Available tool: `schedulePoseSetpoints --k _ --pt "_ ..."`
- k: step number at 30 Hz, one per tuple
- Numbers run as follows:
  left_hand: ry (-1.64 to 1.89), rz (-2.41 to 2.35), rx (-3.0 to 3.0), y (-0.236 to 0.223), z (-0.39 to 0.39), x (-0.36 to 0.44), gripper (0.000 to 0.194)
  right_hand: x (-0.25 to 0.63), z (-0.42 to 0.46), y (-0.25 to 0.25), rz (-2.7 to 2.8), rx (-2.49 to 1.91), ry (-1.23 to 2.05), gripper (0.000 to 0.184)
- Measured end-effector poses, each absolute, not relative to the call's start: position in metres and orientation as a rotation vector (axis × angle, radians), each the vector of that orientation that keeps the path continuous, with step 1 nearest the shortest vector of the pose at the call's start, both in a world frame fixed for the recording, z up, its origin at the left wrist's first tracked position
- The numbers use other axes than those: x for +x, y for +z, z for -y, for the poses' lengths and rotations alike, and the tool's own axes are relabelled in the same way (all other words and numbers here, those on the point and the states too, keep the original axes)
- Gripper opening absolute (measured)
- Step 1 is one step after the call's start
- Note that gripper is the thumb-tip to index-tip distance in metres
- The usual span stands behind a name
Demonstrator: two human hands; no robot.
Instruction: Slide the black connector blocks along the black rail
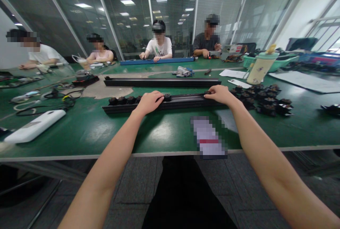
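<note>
Although black parts (pixel 130 99) line the near rail (pixel 122 109) leftward, its right stretch looks unfilled; left fingers (pixel 157 96) half-curl, right fingers (pixel 213 89) nearly meet, any hold unclear.

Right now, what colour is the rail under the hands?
Black; the rail shows best in the head view.

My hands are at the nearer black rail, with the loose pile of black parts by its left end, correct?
Wrong end: the head view shows the pile of black parts by the right end of the nearer black rail. The rest stands.
</note>
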State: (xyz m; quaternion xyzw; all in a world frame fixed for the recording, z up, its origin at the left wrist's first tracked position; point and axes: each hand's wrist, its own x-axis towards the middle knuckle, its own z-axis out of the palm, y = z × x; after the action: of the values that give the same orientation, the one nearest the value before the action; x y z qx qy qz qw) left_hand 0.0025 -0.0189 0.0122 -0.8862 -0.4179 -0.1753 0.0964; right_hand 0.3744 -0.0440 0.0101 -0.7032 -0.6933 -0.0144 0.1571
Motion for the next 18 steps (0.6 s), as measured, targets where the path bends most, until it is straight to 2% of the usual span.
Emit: schedulePoseSetpoints --k 18 --pt "-0.525 1.238 -2.628 0.0125 0.0194 0.0025 0.04 0.3785 0.0419 0.0064 1.973 -1.999 -0.087 0.038"
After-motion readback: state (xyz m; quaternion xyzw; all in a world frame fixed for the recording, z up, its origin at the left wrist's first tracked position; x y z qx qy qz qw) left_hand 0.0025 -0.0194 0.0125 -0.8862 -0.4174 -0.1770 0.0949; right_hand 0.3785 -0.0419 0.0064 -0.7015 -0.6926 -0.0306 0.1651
